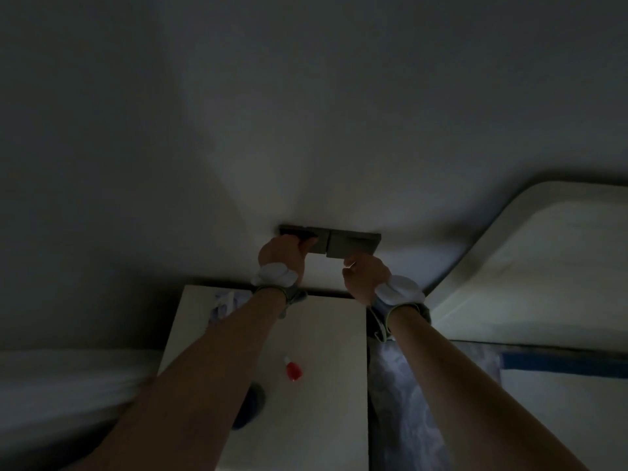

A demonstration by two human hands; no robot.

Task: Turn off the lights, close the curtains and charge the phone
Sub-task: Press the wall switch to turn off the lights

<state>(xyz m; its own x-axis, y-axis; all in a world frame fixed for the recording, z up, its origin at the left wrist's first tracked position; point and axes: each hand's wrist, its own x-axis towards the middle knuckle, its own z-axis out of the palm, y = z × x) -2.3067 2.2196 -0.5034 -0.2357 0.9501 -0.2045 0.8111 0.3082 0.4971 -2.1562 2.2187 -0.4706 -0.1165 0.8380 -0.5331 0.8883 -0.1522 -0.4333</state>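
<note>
The room is dim. Two dark wall plates sit side by side on the pale wall: a left switch plate (314, 240) and a right plate (355, 245). My left hand (283, 250) reaches up with its fingers pressed on the left plate's lower left part. My right hand (363, 274) is just below the right plate, fingers curled and pinched together; whether it holds anything small is unclear. Both wrists carry white-and-grey bands. No phone or curtain is visible.
Below the plates stands a pale bedside cabinet (326, 334) with a small red bottle (294, 370), a dark round object (251, 406) and crumpled wrapping (222, 305). A padded headboard (543, 266) curves at right, with bedding under it; a white bed edge (68, 385) lies at left.
</note>
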